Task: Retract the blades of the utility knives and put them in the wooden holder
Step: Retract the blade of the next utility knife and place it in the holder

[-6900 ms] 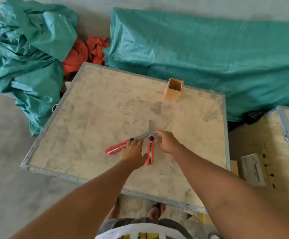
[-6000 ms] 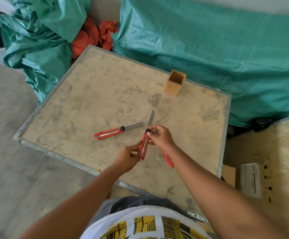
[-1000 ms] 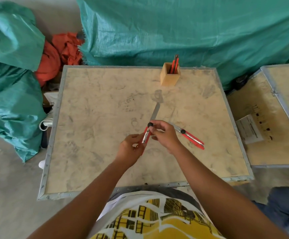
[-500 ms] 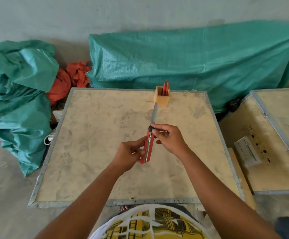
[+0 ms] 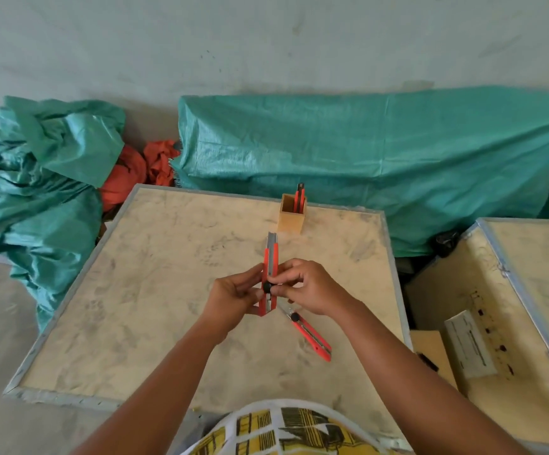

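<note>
Above the middle of the wooden table (image 5: 135, 307), a red utility knife (image 5: 270, 274) is held upright between both hands, only a short stub of blade showing at its top. It is pinched by the left hand (image 5: 233, 298) along its side, while its black slider is pressed by the right hand (image 5: 305, 287). On the table beside the right wrist, a second red knife (image 5: 310, 336) lies flat. Near the far edge, another knife (image 5: 299, 198) stands in the wooden holder (image 5: 291, 220).
</note>
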A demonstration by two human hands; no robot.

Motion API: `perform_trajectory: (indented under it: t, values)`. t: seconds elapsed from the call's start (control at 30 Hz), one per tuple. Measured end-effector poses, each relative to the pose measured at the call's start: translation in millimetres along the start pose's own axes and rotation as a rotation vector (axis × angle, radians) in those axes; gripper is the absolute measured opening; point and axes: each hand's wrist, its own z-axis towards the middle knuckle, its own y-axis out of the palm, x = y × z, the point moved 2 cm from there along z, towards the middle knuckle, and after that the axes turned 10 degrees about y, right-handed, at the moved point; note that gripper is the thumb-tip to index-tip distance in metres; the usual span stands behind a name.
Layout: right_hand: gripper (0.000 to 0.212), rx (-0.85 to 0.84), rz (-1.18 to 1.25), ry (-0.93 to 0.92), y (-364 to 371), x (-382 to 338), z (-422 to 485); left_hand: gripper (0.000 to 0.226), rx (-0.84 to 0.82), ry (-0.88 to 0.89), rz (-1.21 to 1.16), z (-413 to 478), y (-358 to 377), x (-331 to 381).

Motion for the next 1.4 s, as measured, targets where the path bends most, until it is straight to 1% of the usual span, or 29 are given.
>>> perform_trajectory:
  t: [0.2, 0.3, 0.47, 0.6, 0.67, 0.73, 0.83, 0.87, 0.97, 1.03, 1.17, 1.23, 1.3, 1.4]
  values:
    - [0.028, -0.085, -0.108, -0.020, -32.8, 7.0, 0.0, 0.047, -0.028, 0.018, -0.017, 6.9, 25.2, 4.9]
    - [0.027, -0.098, -0.167, -0.009, -39.2, 9.1, -1.8, 0.048, -0.051, 0.006, -0.030, 9.2, 31.0, 8.4]
    - [0.033, -0.018, -0.123, -0.044, -29.9, 4.7, -7.5, 0.050, -0.107, 0.013, -0.026, 12.2, 21.5, 20.2]
    - [0.026, 0.091, -0.084, -0.070, -24.7, -3.6, -12.3, 0.052, -0.184, 0.027, -0.044, 15.7, 12.7, 32.1]
    - [0.022, 0.152, -0.068, -0.089, -25.0, -7.6, -15.5, 0.052, -0.194, 0.015, -0.033, 19.2, 14.3, 33.0]
    - [0.022, 0.184, -0.058, -0.106, -25.6, -7.4, -16.6, 0.052, -0.196, 0.011, -0.026, 23.4, 16.5, 32.0]
    - [0.033, 0.176, -0.035, -0.110, -29.0, -2.4, -14.3, 0.053, -0.205, 0.032, -0.013, 27.3, 18.9, 33.4]
    - [0.033, 0.172, -0.037, -0.105, -30.4, -1.1, -12.3, 0.053, -0.208, 0.041, -0.015, 28.0, 19.6, 34.2]
    - [0.028, 0.190, -0.019, -0.102, -34.1, -0.1, -6.4, 0.052, -0.210, 0.053, -0.026, 29.7, 21.6, 35.7]
    - [0.029, 0.193, -0.027, -0.106, -35.3, -0.7, -3.5, 0.052, -0.204, 0.054, -0.017, 31.7, 22.6, 35.4]
    - [0.031, 0.144, -0.022, -0.109, -39.5, 0.5, -2.2, 0.052, -0.178, 0.029, -0.036, 35.3, 24.0, 33.0]
    - [0.028, 0.124, -0.006, -0.109, -41.0, 2.7, -0.9, 0.052, -0.173, 0.021, -0.048, 36.1, 24.9, 32.5]
    - [0.024, 0.144, -0.003, -0.107, -40.4, 4.9, 2.0, 0.051, -0.172, 0.021, -0.048, 36.9, 26.4, 32.2]
    - [0.026, 0.173, -0.015, -0.109, -36.4, 9.8, 10.2, 0.051, -0.161, 0.012, -0.030, 40.6, 25.9, 30.1]
